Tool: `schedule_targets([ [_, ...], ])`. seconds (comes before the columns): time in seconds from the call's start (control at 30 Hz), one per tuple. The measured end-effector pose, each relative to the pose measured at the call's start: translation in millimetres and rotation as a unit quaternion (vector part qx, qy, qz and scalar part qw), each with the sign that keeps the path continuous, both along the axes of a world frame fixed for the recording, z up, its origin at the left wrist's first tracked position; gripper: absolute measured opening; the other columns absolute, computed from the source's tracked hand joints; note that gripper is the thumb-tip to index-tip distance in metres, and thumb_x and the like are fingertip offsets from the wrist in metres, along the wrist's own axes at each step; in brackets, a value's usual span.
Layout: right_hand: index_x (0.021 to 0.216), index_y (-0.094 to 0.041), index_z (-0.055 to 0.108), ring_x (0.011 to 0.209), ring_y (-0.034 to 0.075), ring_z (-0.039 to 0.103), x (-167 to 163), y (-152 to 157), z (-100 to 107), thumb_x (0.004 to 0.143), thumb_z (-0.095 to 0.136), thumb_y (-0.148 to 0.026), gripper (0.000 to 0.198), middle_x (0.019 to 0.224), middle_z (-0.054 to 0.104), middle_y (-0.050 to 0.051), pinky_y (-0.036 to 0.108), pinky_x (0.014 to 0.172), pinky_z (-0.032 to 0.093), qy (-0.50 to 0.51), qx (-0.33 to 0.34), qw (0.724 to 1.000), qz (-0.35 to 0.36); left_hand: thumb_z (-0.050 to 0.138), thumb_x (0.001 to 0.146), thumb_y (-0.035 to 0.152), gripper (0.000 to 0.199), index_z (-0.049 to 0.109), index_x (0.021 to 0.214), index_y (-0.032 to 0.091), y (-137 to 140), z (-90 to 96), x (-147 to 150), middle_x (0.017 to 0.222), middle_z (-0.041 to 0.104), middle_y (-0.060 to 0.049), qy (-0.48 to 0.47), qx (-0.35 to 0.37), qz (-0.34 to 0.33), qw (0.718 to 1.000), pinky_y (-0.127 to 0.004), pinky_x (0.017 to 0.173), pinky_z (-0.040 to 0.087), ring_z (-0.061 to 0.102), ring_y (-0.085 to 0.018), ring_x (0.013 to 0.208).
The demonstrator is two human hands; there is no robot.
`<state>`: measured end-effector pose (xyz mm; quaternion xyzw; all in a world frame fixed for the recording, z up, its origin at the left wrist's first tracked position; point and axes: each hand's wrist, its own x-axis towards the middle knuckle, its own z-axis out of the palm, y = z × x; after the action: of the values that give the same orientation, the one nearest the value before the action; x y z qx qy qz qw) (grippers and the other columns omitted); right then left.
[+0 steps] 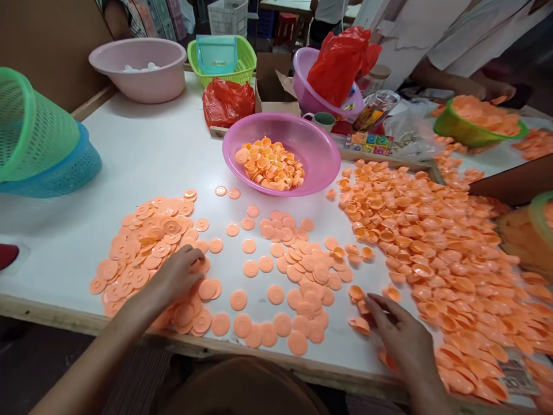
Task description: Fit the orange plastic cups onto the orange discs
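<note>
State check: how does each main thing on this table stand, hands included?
Orange discs: heaped left, others spread centrally
Orange cups: piled loose at right
Left hand: at discs, fingers bent
Right hand: at stray cups, fingers bent
Central pink bowl: partly filled
Cardboard box: open
Left green basket: tilted
Mug: upright

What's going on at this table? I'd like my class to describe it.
A person is handling orange plastic pieces at a white table. The left hand is over the edge of a pile of flat discs; the right hand is at a few cupped pieces near a larger heap. Whether either grips one is unclear. Beyond scattered discs, a pink bowl holds more pieces.
</note>
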<state>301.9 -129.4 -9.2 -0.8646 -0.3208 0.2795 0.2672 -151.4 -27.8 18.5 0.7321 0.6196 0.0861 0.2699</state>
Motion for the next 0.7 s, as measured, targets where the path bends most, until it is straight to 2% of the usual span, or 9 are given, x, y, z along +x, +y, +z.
schedule_targets([
  [0.1, 0.093, -0.018, 0.078, 0.070, 0.029, 0.071, -5, 8, 9, 0.056, 0.071, -0.055, 0.053, 0.081, 0.077, 0.010, 0.037, 0.065, 0.055, -0.013, 0.003, 0.999, 0.051, 0.052, 0.073, 0.015, 0.028, 0.069, 0.095, 0.022, -14, -18.7, 25, 0.095, 0.065, -0.003, -0.082, 0.029, 0.008, 0.996, -0.029, 0.069, 0.048, 0.062, -0.017, 0.080],
  [0.2, 0.084, -0.019, 0.079, 0.067, 0.026, 0.069, -8, 7, 12, 0.056, 0.071, -0.054, 0.046, 0.083, 0.076, 0.010, 0.038, 0.068, 0.055, -0.059, 0.025, 0.996, 0.065, 0.051, 0.075, 0.014, 0.032, 0.070, 0.099, 0.021, -10, -21.1, 48, 0.095, 0.068, -0.003, -0.155, 0.032, 0.006, 0.987, -0.028, 0.071, 0.051, 0.065, -0.017, 0.082],
  [0.27, 0.083, -0.018, 0.079, 0.065, 0.026, 0.069, -10, 5, 10, 0.058, 0.072, -0.056, 0.046, 0.081, 0.076, 0.010, 0.037, 0.065, 0.055, -0.056, 0.041, 0.997, 0.039, 0.052, 0.077, 0.018, 0.028, 0.070, 0.099, 0.021, -7, -20.4, 49, 0.096, 0.070, -0.003, -0.181, 0.037, 0.031, 0.982, -0.028, 0.070, 0.051, 0.066, -0.017, 0.083],
  [0.37, 0.094, -0.012, 0.077, 0.059, 0.025, 0.067, -12, 5, 2, 0.064, 0.072, -0.058, 0.055, 0.071, 0.074, 0.010, 0.035, 0.057, 0.055, -0.014, 0.066, 0.997, -0.025, 0.057, 0.080, 0.024, 0.024, 0.071, 0.099, 0.022, -4, -22.5, 35, 0.101, 0.072, -0.003, -0.190, 0.045, 0.100, 0.976, -0.028, 0.071, 0.052, 0.066, -0.017, 0.084],
  [0.43, 0.097, -0.011, 0.076, 0.052, 0.022, 0.063, -11, 7, -5, 0.070, 0.068, -0.058, 0.055, 0.062, 0.071, 0.007, 0.033, 0.053, 0.052, -0.033, 0.074, 0.996, -0.040, 0.058, 0.081, 0.024, 0.024, 0.071, 0.101, 0.023, -4, -25.8, 27, 0.100, 0.073, -0.002, -0.180, 0.046, 0.116, 0.976, -0.030, 0.075, 0.051, 0.066, -0.018, 0.086],
  [0.5, 0.094, -0.012, 0.076, 0.047, 0.020, 0.059, -9, 9, -10, 0.074, 0.066, -0.056, 0.050, 0.052, 0.065, 0.003, 0.031, 0.050, 0.049, -0.077, 0.071, 0.994, -0.029, 0.058, 0.083, 0.022, 0.024, 0.071, 0.103, 0.023, -6, -28.6, 26, 0.105, 0.073, -0.004, -0.152, 0.078, 0.085, 0.982, -0.035, 0.083, 0.049, 0.064, -0.022, 0.097],
  [0.57, 0.093, -0.013, 0.076, 0.042, 0.019, 0.055, -7, 11, -13, 0.074, 0.067, -0.056, 0.048, 0.044, 0.058, 0.000, 0.031, 0.046, 0.046, -0.075, 0.063, 0.995, -0.032, 0.057, 0.085, 0.021, 0.023, 0.071, 0.103, 0.024, -9, -29.9, 30, 0.110, 0.071, -0.006, -0.107, 0.128, 0.029, 0.986, -0.040, 0.088, 0.043, 0.058, -0.025, 0.108],
  [0.63, 0.090, -0.012, 0.074, 0.039, 0.019, 0.054, -6, 11, -12, 0.071, 0.070, -0.059, 0.051, 0.043, 0.057, -0.001, 0.030, 0.043, 0.046, -0.022, 0.056, 0.997, -0.058, 0.058, 0.087, 0.020, 0.018, 0.072, 0.097, 0.025, -15, -29.7, 37, 0.106, 0.070, -0.006, -0.069, 0.144, -0.031, 0.987, -0.042, 0.084, 0.038, 0.056, -0.025, 0.104],
  [0.7, 0.088, -0.012, 0.073, 0.041, 0.019, 0.057, -7, 9, -8, 0.067, 0.072, -0.062, 0.054, 0.047, 0.061, 0.001, 0.030, 0.043, 0.048, 0.037, 0.059, 0.995, -0.078, 0.060, 0.087, 0.018, 0.012, 0.071, 0.086, 0.023, -24, -28.8, 45, 0.094, 0.068, -0.004, -0.052, 0.124, -0.086, 0.987, -0.040, 0.079, 0.033, 0.055, -0.022, 0.094],
])
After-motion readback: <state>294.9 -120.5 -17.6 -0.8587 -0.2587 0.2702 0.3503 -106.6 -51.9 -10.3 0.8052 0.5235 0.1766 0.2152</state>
